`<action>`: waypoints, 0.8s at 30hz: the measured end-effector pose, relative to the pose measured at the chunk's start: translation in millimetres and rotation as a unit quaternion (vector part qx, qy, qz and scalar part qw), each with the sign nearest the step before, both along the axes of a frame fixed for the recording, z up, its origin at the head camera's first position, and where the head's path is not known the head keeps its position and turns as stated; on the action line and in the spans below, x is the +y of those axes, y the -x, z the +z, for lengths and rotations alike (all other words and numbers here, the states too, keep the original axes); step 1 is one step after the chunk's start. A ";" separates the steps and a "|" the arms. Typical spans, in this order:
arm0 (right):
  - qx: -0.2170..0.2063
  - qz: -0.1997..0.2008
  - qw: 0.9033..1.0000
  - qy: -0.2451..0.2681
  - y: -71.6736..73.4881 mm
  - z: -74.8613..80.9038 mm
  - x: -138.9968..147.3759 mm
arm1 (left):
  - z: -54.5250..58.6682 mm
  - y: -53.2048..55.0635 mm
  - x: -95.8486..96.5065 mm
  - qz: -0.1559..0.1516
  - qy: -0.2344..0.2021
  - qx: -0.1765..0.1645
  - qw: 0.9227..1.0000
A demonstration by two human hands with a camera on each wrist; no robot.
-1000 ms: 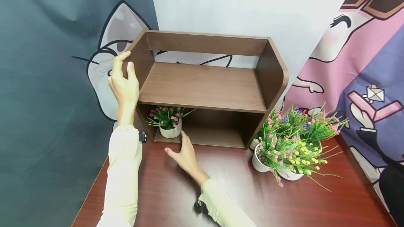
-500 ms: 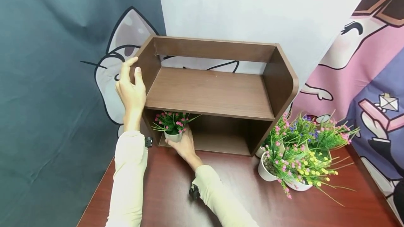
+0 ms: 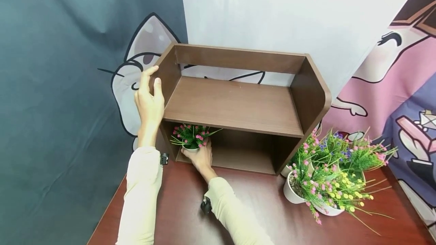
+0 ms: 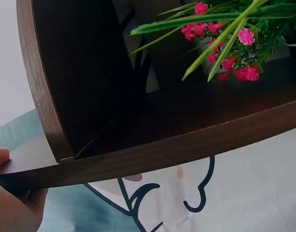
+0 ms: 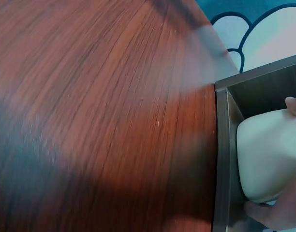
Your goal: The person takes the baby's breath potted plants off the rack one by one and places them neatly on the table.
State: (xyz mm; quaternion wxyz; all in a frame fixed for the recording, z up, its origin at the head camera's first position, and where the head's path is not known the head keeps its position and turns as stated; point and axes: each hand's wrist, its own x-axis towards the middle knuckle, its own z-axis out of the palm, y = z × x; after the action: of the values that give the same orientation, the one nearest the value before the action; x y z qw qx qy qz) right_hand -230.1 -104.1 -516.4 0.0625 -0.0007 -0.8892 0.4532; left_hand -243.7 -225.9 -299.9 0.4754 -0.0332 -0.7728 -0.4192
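A brown two-tier wooden shelf (image 3: 235,103) stands on the table. My left hand (image 3: 150,103) holds its left side panel, and in the left wrist view the fingers and thumb lie on either side of the board's edge. Within the lower compartment, at the left end, is a potted plant (image 3: 190,136) with pink flowers and long green blades. My right hand (image 3: 202,157) grips its white pot (image 5: 266,150) from the front and right, thumb and fingers on opposite sides. The hand covers much of the pot in the head view.
Several potted plants with pink, blue and yellow flowers (image 3: 335,184) crowd together on the reddish-brown table (image 3: 252,199) right of the shelf. Printed cloth (image 3: 81,97) hangs behind and at both sides.
My right hand has reached forward and left and taken hold of the pot, which now sits deeper in the lower compartment. The left hand keeps its place on the side panel. The head view has shifted.
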 end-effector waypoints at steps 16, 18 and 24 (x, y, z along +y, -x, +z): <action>0.035 0.039 0.997 0.059 -25.5 0.6 30.7 | -1.5 -3.6 7.2 -0.001 -0.016 0.003 1.000; 0.042 0.048 0.997 0.051 -29.8 2.4 37.1 | -0.4 -2.8 7.1 -0.003 -0.019 0.000 1.000; 0.056 0.072 0.995 0.036 -50.5 0.5 61.3 | 1.5 0.8 3.8 -0.011 -0.025 -0.011 1.000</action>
State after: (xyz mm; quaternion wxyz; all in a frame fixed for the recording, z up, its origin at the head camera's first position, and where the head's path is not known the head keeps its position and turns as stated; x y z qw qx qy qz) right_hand -179.6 -42.8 -516.0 0.0793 0.0862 -0.8652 0.4876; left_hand -244.4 -222.2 -298.4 0.4632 -0.0248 -0.7665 -0.4442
